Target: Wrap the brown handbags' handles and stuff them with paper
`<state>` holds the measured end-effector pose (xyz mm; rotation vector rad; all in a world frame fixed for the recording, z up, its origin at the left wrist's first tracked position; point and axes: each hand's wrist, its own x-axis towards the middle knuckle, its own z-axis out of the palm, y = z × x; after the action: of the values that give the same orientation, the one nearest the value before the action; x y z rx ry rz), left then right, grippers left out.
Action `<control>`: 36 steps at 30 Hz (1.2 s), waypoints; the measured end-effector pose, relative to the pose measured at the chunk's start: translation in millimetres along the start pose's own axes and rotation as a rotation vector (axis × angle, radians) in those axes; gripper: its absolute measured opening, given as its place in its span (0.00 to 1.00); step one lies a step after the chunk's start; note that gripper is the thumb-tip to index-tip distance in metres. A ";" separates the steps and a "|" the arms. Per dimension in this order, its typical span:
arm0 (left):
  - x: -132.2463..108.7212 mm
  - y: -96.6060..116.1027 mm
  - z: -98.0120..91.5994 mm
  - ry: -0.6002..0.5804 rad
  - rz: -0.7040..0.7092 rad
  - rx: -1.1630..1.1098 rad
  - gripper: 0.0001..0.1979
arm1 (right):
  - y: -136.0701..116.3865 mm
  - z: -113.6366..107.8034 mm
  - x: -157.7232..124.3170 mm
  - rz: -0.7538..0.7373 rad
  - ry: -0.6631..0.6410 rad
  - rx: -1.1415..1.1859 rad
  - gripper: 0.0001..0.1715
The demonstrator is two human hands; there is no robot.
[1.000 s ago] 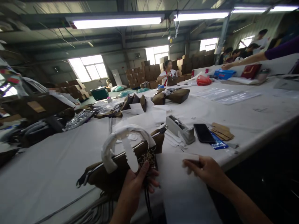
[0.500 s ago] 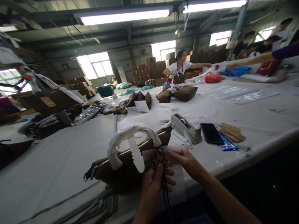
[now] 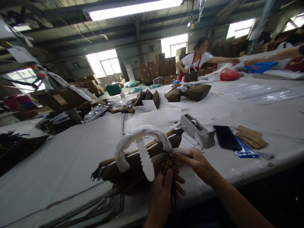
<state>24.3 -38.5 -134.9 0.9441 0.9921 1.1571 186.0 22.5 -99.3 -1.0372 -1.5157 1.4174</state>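
Note:
An olive-brown handbag (image 3: pixel 133 163) lies before me on the table, its handle (image 3: pixel 140 131) wrapped in white material. A white strip with a toothed edge (image 3: pixel 146 160) hangs from the handle. My left hand (image 3: pixel 163 190) grips a leopard-print charm (image 3: pixel 169 165) between thumb and fingers, with dark cords (image 3: pixel 174 193) hanging below. My right hand (image 3: pixel 198 161) pinches a thin white sheet (image 3: pixel 180 151) beside the ring at the handle's base. Part of that sheet passes behind the charm, where I cannot follow it.
A grey tape dispenser (image 3: pixel 198 131) stands right of the bag. Beyond it lie a black phone (image 3: pixel 226 137), brown cards (image 3: pixel 251 136) and a blue packet (image 3: pixel 247 150). More bags (image 3: pixel 197 91) lie farther back. A co-worker (image 3: pixel 197 60) in a red apron reaches toward another person's arm.
My view has turned a little left, so the scene sits farther right. The white sheet's edge is drawn up nearer the ring in my right hand. My left hand keeps hold of the charm.

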 end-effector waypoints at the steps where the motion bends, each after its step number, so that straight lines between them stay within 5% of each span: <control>1: -0.5 -0.3 0.1 0.001 0.002 -0.007 0.32 | 1.3 -0.1 -0.3 0.009 0.022 -0.001 0.25; 11: 5.9 -3.7 2.8 0.018 0.005 0.056 0.32 | -9.2 11.7 -7.8 -0.124 -0.010 -0.052 0.21; 16: -4.6 4.1 -1.9 0.019 0.076 0.286 0.32 | -12.5 16.2 -6.1 -0.153 0.038 -0.175 0.18; 20: -30.1 11.1 -26.0 0.359 0.310 0.642 0.26 | -16.7 13.4 -4.4 -0.168 -0.003 -0.094 0.22; 23: -41.4 12.1 -41.3 0.602 0.328 0.647 0.25 | -19.3 11.9 -4.4 -0.149 -0.020 -0.094 0.21; 29: -27.9 17.2 -36.5 0.345 0.121 0.195 0.39 | -19.2 11.3 -5.4 -0.137 -0.058 -0.005 0.22; 36: -2.7 18.8 -18.0 0.248 0.139 0.363 0.32 | -23.7 10.9 -4.3 -0.225 -0.046 -0.068 0.16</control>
<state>1.7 -36.9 -121.9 1.1898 1.3871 1.2545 176.2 13.9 -76.3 -0.8481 -1.6676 1.2475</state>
